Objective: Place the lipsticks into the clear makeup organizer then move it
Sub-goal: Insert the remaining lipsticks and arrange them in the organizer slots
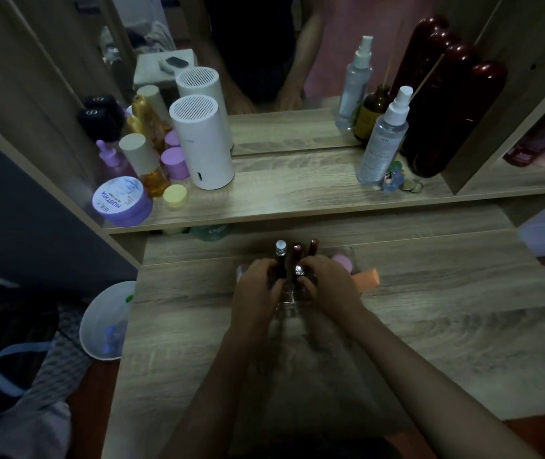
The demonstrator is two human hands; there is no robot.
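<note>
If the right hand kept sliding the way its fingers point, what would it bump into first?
Probably the lipsticks standing in the clear organizer, since the right hand points left into them; depth is unclear.

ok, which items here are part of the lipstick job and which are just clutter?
Job:
- clear makeup organizer
- lipsticks standing in it
- left hand and right hand, both on the organizer

Clutter:
- white cylinder
- purple jar
- yellow cap
- spray bottle
- orange sponge
- pink puff
</note>
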